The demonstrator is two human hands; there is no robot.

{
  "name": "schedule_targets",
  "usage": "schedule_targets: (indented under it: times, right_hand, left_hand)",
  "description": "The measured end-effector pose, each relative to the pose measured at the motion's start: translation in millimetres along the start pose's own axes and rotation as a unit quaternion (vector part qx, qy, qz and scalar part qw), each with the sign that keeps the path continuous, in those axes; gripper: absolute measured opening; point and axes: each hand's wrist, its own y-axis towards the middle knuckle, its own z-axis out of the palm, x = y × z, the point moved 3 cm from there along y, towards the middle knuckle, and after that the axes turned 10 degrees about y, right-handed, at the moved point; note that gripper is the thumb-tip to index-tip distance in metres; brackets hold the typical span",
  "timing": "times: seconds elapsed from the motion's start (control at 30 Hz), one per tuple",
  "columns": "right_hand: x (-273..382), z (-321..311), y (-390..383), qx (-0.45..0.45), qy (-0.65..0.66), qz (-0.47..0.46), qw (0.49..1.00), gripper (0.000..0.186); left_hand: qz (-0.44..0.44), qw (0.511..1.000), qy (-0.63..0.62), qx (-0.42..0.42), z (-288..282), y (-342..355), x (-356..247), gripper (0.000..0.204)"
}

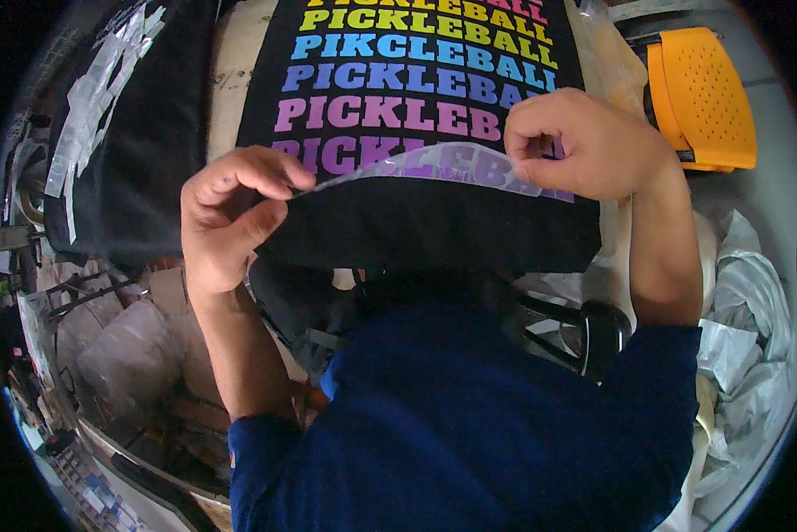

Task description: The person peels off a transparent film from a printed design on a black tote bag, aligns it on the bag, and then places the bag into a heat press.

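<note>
A strip of clear film [443,160] bows upward between my two hands, over a black fabric panel [434,222] printed with rows of coloured lettering. My left hand [239,199] pinches the strip's left end between thumb and fingers. At the other end my right hand [585,146] is closed, thumb against forefinger, on the strip. The bottom row of purple lettering shows through the film. Whether the strip's middle touches the fabric I cannot tell.
Black fabric [124,213] lies to the left, with several clear strips [97,115] on it. A yellow perforated plastic piece [704,97] sits at the far right. Crumpled clear plastic [744,310] is heaped on the right, and more plastic bags [132,355] lie at lower left.
</note>
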Motion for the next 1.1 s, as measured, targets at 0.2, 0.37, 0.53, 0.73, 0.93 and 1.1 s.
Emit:
schedule_targets:
  times: [0.2,0.37,0.53,0.73,0.93,1.1]
  right_hand:
    - [2.9,-5.3,-3.4,-0.017,-0.018,-0.036,0.999,0.014]
    - [5.8,-5.2,-6.0,-0.071,0.073,0.000,0.995,0.016]
    - [-28.9,-7.4,-35.9,-0.155,0.044,0.179,0.970,0.013]
    - [-36.4,8.5,-63.4,-0.223,-0.031,0.167,0.960,0.019]
    - [-40.2,17.8,-48.4,-0.226,-0.031,0.123,0.966,0.017]
    - [-41.0,18.1,-40.9,-0.180,-0.029,0.186,0.965,0.013]
  left_hand:
    - [0.070,0.995,-0.047,0.053,-5.9,1.8,4.0,0.027]
    - [-0.008,0.995,-0.013,-0.104,-7.5,-4.4,4.0,0.013]
    - [-0.081,0.962,0.045,-0.259,-17.0,0.6,-4.7,0.018]
    - [-0.123,0.840,0.373,-0.374,-192.0,7.7,-41.5,0.035]
    - [-0.156,0.712,0.581,-0.363,-384.2,-11.7,4.8,0.046]
    - [0.029,0.570,0.780,-0.256,-216.7,2.9,-27.6,0.041]
